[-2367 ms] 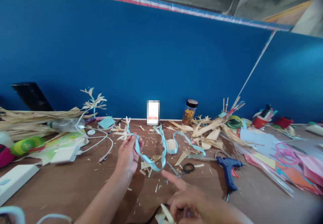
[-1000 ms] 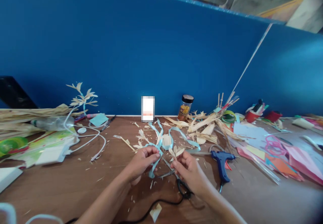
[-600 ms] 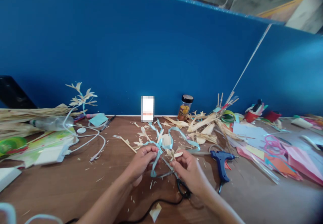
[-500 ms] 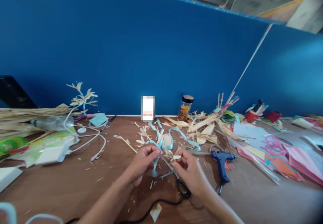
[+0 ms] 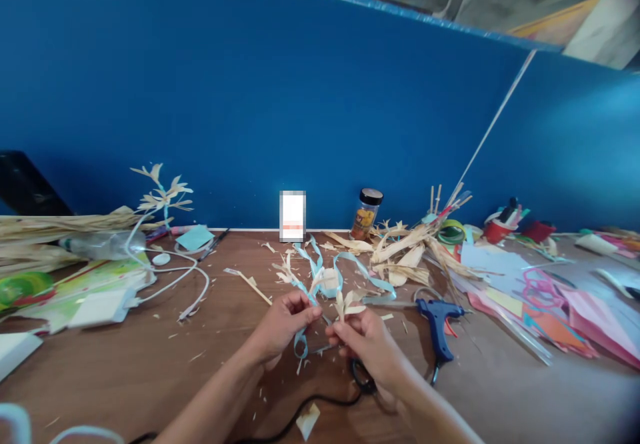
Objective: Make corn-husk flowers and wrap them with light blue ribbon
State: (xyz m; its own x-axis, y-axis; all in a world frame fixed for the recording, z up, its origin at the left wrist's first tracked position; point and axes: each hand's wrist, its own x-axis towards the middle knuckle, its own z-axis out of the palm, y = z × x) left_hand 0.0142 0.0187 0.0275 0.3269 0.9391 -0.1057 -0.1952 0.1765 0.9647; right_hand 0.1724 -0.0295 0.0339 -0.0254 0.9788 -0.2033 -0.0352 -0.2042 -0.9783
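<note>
My left hand (image 5: 281,324) pinches a light blue ribbon (image 5: 350,265) that bears small straw flowers and trails back across the brown table (image 5: 140,364). My right hand (image 5: 369,345) holds a small straw flower (image 5: 349,303) by its base, close beside the ribbon. The two hands almost touch above the table. Black-handled scissors (image 5: 361,377) lie just under my right hand, mostly hidden by it.
A blue glue gun (image 5: 439,324) lies right of my hands, its black cord (image 5: 280,424) running along the near edge. Straw husks (image 5: 410,251), a jar (image 5: 366,215), coloured paper (image 5: 540,297) and cups fill the right. A white cable (image 5: 185,284), bottle and straw bundle lie left. A blue wall stands behind.
My right hand rose from the near edge with a straw flower and met my left hand at the ribbon. Both hands have since drawn slightly nearer me.
</note>
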